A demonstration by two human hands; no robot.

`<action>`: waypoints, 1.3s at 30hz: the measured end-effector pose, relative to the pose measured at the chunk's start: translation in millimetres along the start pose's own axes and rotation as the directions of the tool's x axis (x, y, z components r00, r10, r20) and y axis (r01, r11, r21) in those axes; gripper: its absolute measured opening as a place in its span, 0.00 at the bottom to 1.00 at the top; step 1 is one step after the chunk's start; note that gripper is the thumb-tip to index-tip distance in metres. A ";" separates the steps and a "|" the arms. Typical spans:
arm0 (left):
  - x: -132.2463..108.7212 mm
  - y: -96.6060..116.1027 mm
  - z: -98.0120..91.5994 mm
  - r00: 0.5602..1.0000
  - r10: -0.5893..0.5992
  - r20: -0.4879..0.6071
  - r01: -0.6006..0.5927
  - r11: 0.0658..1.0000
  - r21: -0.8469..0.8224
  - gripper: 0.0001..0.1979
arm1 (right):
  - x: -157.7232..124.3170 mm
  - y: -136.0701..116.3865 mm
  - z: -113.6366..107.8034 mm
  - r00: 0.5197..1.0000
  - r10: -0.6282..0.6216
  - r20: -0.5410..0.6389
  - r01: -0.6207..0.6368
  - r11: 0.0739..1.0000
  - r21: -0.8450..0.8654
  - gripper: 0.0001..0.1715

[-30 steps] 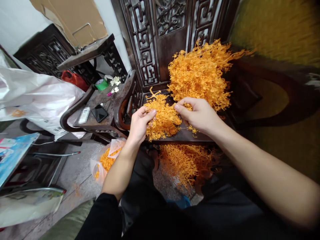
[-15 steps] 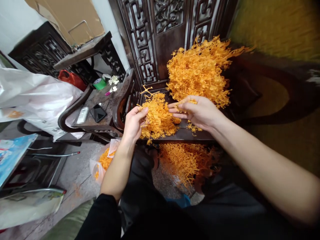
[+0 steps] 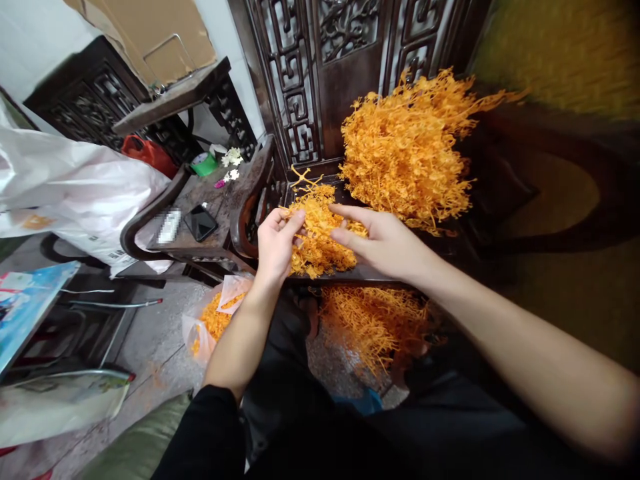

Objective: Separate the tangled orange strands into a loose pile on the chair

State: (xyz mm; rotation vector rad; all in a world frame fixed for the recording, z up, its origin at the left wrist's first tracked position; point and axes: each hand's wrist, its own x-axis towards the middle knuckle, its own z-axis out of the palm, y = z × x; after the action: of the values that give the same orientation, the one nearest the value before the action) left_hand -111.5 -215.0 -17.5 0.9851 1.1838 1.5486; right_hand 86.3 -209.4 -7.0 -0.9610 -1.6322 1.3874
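both hands are at the small heap of orange sprigs [image 3: 320, 237] lying on the dark wooden chair seat [image 3: 373, 272], directly in front of the person.

left hand [image 3: 275, 245]: fingers curled, thumb and forefinger pinched on strands at the left edge of the small heap. right hand [image 3: 383, 241]: fingers extended and slightly spread, laid over the right side of the same heap, thumb pointing toward the left hand; no clear pinch visible, so whether it grips any strand cannot be told.

surroundings: a much larger mound of orange sprigs [image 3: 407, 150] leans against the carved chair back [image 3: 345, 73], just behind the right hand. more orange material lies on the floor under the seat [image 3: 373, 323]. a clear plastic bag with orange pieces [image 3: 213, 320] sits on the floor near the left forearm. a phone [image 3: 200, 222] rests on the side table [image 3: 210, 200], well apart from the hands.

judgement: step in hand looks like picking 1 tangled sprig free from the small heap, left hand anchoring, right hand sorting. the next move calls for a firm pinch by the right fingers on a single stem, then a gentle pull apart; the strands look thin and interlocked, so tugging hard risks snapping them or dragging the heap off the seat edge.
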 end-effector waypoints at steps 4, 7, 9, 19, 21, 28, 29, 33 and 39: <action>-0.6 -0.5 2.5 0.999 0.050 -0.010 -0.050 0.999 0.022 0.18 | 2.5 -7.4 2.4 0.990 0.113 0.086 -0.135 0.939 0.315 0.23; 3.9 0.8 -1.2 0.996 0.080 -0.048 -0.080 0.997 0.000 0.18 | 8.5 -6.1 -7.3 0.973 0.198 0.116 -0.229 0.803 0.551 0.16; 5.6 1.0 -2.4 0.993 0.105 -0.060 -0.105 0.994 0.006 0.19 | 10.5 -1.7 -11.2 0.971 0.210 0.115 -0.238 0.797 0.554 0.17; 3.4 -7.5 9.1 0.964 0.258 -0.064 -0.243 0.954 0.176 0.18 | -4.1 -1.2 8.9 0.999 -0.044 -0.027 0.028 0.902 -0.431 0.13; 16.2 -4.7 2.3 0.947 0.275 -0.167 -0.255 0.958 0.131 0.15 | -6.3 -0.5 7.3 0.999 0.007 0.054 0.018 0.895 -0.445 0.12; 19.1 0.5 -5.0 0.979 0.129 -0.159 -0.146 0.984 -0.098 0.11 | -2.9 21.1 -2.2 0.994 0.080 0.069 -0.082 0.996 0.030 0.12; 12.4 -1.9 0.3 0.990 0.099 -0.098 -0.109 0.988 -0.109 0.12 | -1.8 21.2 -3.2 0.997 0.065 0.030 -0.066 0.996 0.056 0.16; -10.2 -9.7 23.9 0.998 0.066 0.017 -0.064 0.991 -0.119 0.16 | 1.0 14.6 -3.0 0.986 -0.148 -0.081 0.134 0.978 -0.163 0.31; -14.1 -15.8 35.8 0.976 0.210 0.061 -0.212 0.977 0.032 0.15 | 0.3 11.3 8.3 0.934 -0.321 -0.156 0.248 0.898 -0.363 0.16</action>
State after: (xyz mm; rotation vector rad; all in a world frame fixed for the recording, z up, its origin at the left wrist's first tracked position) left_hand -70.8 -218.4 -26.1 1.2055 1.1005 1.6558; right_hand 79.3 -211.2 -19.0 -0.9751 -1.7950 0.7904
